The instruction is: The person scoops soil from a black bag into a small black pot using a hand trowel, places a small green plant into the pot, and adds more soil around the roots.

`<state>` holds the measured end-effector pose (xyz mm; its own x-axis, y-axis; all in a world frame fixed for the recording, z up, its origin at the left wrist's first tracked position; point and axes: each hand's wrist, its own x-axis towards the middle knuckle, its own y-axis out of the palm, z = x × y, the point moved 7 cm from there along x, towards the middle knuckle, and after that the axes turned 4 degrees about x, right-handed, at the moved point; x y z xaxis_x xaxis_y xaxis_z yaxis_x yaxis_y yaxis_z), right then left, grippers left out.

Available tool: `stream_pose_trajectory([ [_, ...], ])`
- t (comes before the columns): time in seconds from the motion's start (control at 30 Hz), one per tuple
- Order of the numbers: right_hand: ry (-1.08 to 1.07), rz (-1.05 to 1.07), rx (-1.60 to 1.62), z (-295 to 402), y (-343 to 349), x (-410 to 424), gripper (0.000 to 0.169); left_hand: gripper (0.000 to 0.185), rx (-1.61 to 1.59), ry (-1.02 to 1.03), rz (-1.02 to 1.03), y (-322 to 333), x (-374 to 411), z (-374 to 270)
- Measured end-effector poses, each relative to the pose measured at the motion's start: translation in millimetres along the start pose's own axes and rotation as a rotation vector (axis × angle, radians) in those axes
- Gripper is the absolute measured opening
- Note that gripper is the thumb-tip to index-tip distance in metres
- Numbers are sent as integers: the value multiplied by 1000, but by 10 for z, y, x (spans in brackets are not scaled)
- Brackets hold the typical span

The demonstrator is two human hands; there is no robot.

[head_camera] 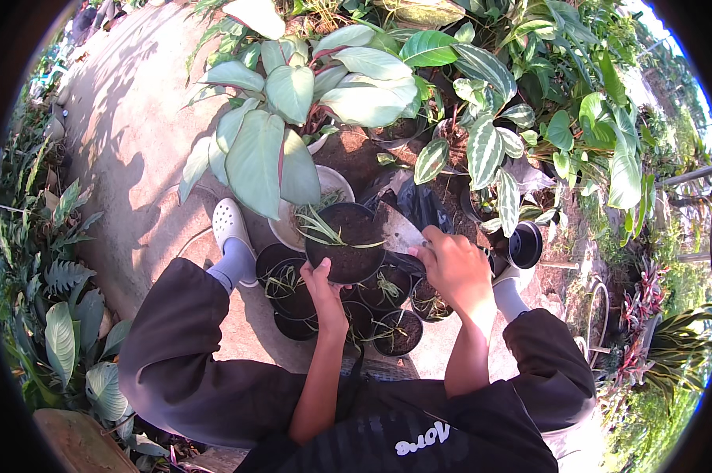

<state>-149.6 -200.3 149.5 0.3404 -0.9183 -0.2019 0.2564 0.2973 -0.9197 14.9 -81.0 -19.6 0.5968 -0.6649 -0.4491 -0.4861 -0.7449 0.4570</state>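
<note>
My left hand grips the near side of a round black plastic nursery pot, thumb at the rim. Dark soil fills it almost to the top, and a small plant with narrow striped leaves leans over its left part. In my right hand is a hand trowel, its handle mostly hidden by the fingers. The trowel's soil-stained metal blade reaches to the pot's right rim. Beneath the held pot stand several black pots with similar young plants, partly covered by my left hand and forearm.
A pale round basin lies behind the held pot, beside a black plastic bag. A black pot sits tipped at right. Broad-leaved potted plants overhang from the far side. Concrete paving extends left.
</note>
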Motion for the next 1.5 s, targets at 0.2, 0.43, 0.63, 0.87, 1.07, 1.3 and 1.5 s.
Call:
stream_pose_trajectory([
  [0.2,-116,-95,62,67,13,53,24,43,-38,-3,61,12,19,9],
  [0.43,-184,-192,125,177,-70,49,19,44,-29,-12,70,46,-8,-1],
  [0.63,-261,-252,193,266,-128,42,18,47,-35,-22,86,76,-16,4],
  [0.87,-236,-205,184,200,-123,56,18,46,-45,-36,97,104,-9,-5],
  [1.07,-266,-191,225,242,-61,60,19,46,-32,-31,101,67,1,-6],
  [1.3,-270,-189,224,255,-43,71,20,46,-21,-32,107,102,-17,-11],
  [1.5,-226,-150,233,231,31,102,23,46,-5,-30,92,79,-18,-7],
])
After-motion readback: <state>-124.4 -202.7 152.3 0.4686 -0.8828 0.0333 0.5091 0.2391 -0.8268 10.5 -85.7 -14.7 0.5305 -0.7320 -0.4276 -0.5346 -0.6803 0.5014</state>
